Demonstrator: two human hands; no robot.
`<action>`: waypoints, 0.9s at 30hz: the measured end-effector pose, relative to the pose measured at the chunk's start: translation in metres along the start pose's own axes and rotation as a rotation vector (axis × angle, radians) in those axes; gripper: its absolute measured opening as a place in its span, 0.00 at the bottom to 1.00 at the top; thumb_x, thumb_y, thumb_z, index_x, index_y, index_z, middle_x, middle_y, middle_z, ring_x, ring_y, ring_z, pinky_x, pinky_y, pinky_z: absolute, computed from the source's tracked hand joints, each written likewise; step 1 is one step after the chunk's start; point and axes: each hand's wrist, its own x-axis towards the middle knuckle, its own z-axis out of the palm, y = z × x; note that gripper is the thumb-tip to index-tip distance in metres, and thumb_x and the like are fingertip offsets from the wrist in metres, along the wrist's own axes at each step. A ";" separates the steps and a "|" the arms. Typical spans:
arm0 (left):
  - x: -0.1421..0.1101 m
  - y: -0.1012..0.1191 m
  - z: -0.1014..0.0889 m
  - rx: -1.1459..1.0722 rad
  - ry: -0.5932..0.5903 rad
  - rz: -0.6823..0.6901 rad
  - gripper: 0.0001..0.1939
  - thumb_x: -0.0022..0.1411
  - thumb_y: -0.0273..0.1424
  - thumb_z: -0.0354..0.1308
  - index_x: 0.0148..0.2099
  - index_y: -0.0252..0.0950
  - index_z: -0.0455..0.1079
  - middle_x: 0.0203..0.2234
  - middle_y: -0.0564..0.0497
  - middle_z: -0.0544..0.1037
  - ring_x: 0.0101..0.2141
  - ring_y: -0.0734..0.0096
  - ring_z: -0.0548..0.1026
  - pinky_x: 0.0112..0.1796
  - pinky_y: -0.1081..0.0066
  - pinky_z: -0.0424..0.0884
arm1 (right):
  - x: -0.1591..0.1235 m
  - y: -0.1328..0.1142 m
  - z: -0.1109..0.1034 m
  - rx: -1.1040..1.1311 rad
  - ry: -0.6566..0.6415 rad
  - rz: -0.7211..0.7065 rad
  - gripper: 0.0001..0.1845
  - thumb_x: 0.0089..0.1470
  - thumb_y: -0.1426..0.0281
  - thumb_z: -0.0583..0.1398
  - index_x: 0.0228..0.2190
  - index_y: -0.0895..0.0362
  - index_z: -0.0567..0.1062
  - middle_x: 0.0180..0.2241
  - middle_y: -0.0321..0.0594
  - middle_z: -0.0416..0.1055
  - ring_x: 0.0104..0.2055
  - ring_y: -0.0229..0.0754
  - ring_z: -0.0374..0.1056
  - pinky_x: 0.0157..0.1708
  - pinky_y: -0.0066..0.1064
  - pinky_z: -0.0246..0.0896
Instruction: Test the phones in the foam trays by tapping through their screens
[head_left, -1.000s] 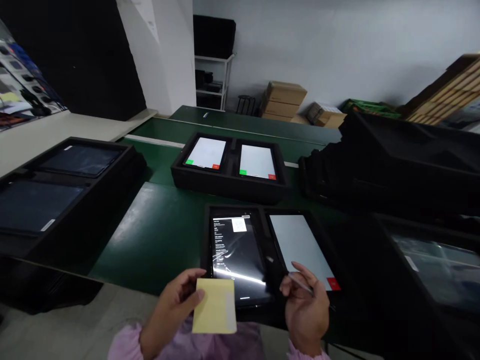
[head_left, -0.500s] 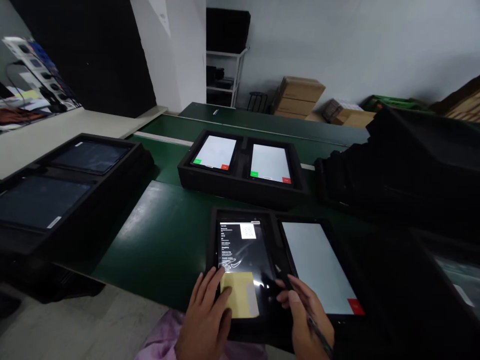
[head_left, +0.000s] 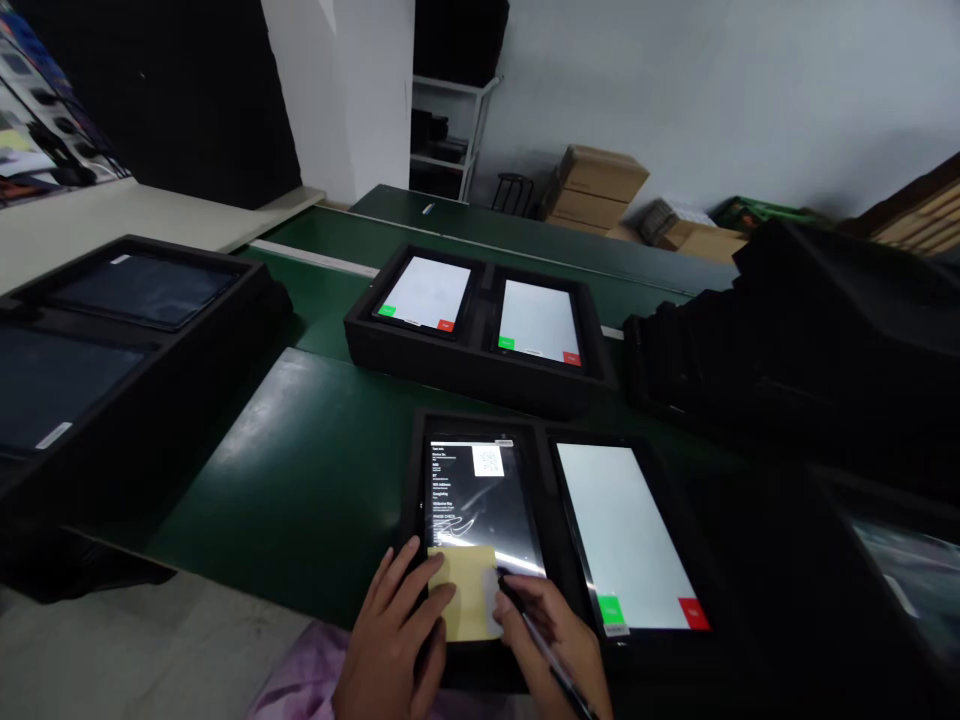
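**Our two hands at a yellow notepad laid on a lit tablet**

Our left hand (head_left: 390, 640) is open, fingers spread over the left side of the yellow notepad (head_left: 461, 610), which lies across the lower part of a tablet (head_left: 480, 500) showing white text and a square code. Our right hand (head_left: 559, 640) pinches a dark pen (head_left: 546, 650), its tip near the notepad's upper right corner; we cannot tell whether it touches.

For steady pen work, we would want the left fingertips pressing flat, clear of the pen's path, and a light touch, since the glossy screen beneath could let the paper slide or take a mark. The right fingers cover part of the pad's right edge, and glare crosses the screen just above.

Beside it, in the same black tray (head_left: 545, 470), a pale-screened tablet (head_left: 626, 530) sits close to our right hand, so the wrist has a raised divider to mind. Behind stands another tray (head_left: 450, 360) with two lit tablets; a third tray (head_left: 202, 370) is at left, and a black stack (head_left: 825, 330) crowds the right.
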 end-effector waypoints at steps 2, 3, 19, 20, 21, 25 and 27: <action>0.002 -0.001 -0.001 0.020 -0.016 0.009 0.23 0.62 0.23 0.54 0.59 0.39 0.69 0.61 0.48 0.69 0.67 0.55 0.55 0.65 0.47 0.56 | 0.002 -0.002 0.001 0.033 0.010 0.028 0.27 0.51 0.45 0.64 0.38 0.57 0.76 0.31 0.43 0.77 0.32 0.46 0.75 0.31 0.29 0.73; 0.004 -0.001 -0.003 0.028 -0.027 0.018 0.23 0.62 0.22 0.54 0.59 0.39 0.69 0.61 0.48 0.70 0.67 0.55 0.57 0.66 0.47 0.53 | 0.003 -0.002 0.002 0.042 0.027 0.031 0.28 0.51 0.45 0.64 0.38 0.57 0.76 0.32 0.44 0.77 0.32 0.46 0.75 0.30 0.30 0.73; 0.029 -0.005 -0.005 -0.065 -0.111 0.106 0.17 0.62 0.27 0.57 0.53 0.47 0.71 0.58 0.58 0.72 0.59 0.64 0.68 0.63 0.57 0.58 | 0.003 0.002 0.006 -0.037 0.092 -0.043 0.25 0.53 0.47 0.63 0.38 0.56 0.76 0.31 0.43 0.78 0.31 0.44 0.75 0.32 0.27 0.72; 0.029 -0.005 -0.004 -0.063 -0.105 0.105 0.17 0.62 0.27 0.57 0.52 0.47 0.71 0.58 0.59 0.73 0.59 0.65 0.68 0.63 0.58 0.58 | 0.004 0.003 0.007 -0.035 0.064 -0.046 0.24 0.53 0.47 0.63 0.37 0.56 0.76 0.30 0.43 0.77 0.29 0.43 0.74 0.30 0.27 0.71; 0.030 -0.005 -0.003 -0.061 -0.100 0.106 0.16 0.63 0.28 0.57 0.52 0.47 0.71 0.58 0.59 0.73 0.58 0.65 0.68 0.62 0.58 0.58 | 0.004 0.003 0.008 -0.038 0.034 -0.050 0.24 0.54 0.47 0.62 0.36 0.56 0.75 0.29 0.42 0.77 0.28 0.43 0.73 0.28 0.27 0.70; 0.029 -0.006 -0.001 -0.051 -0.082 0.119 0.16 0.63 0.29 0.57 0.53 0.48 0.71 0.58 0.62 0.72 0.59 0.66 0.67 0.64 0.59 0.54 | 0.008 0.006 0.009 -0.119 -0.038 -0.086 0.23 0.58 0.47 0.58 0.32 0.55 0.73 0.22 0.35 0.71 0.22 0.38 0.67 0.24 0.25 0.64; 0.027 -0.006 0.000 -0.047 -0.077 0.125 0.16 0.63 0.29 0.57 0.53 0.48 0.71 0.58 0.63 0.72 0.59 0.66 0.66 0.65 0.60 0.52 | 0.009 0.007 0.008 -0.170 -0.026 -0.107 0.22 0.60 0.49 0.56 0.30 0.55 0.73 0.20 0.34 0.69 0.21 0.37 0.64 0.24 0.25 0.62</action>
